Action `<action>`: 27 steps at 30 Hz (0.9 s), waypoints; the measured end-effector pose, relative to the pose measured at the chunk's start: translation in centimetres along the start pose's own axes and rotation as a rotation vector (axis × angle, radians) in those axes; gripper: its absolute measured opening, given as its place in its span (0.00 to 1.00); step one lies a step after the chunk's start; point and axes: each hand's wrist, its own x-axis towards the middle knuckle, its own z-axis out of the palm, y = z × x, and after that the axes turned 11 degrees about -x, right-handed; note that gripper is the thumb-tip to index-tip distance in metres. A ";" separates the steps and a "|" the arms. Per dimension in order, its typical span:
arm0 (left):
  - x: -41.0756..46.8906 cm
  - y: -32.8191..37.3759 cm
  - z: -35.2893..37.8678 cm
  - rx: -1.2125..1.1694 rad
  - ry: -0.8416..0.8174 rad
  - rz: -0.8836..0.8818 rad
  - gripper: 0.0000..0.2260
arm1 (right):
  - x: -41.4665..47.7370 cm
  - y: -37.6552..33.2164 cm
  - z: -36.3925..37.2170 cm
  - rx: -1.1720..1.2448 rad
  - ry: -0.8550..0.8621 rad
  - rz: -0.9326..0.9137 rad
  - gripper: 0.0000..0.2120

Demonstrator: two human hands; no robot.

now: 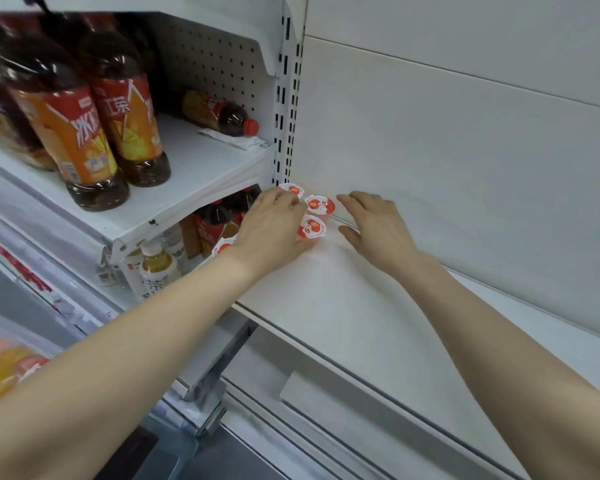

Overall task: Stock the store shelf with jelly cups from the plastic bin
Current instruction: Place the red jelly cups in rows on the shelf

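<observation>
Left hand (274, 226) and right hand (378, 226) reach into the back left corner of a white shelf (343, 323), at the jelly cups (320, 205).
On the neighbouring shelf (205, 168) to the left stand big bottles (84, 133) of brown drink with orange labels. The left hand lies over the cups, fingers touching them; whether it grips one cannot be told. The right hand is palm down just right of them, fingers spread and loose, holding nothing. Three red-and-white lids show in the corner.
</observation>
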 end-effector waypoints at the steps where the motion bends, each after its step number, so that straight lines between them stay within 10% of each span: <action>1: -0.4 -0.2 -0.6 -0.008 0.006 0.018 0.27 | -0.3 -0.3 -0.6 -0.020 0.009 -0.009 0.25; 20: -22.4 -11.8 -12.2 -0.068 0.129 0.163 0.22 | -9.4 -23.8 -10.2 -0.124 0.124 -0.068 0.24; 27: -35.9 -21.0 -12.4 -0.107 0.139 -0.039 0.19 | -12.8 -38.4 -6.6 -0.008 0.073 -0.159 0.24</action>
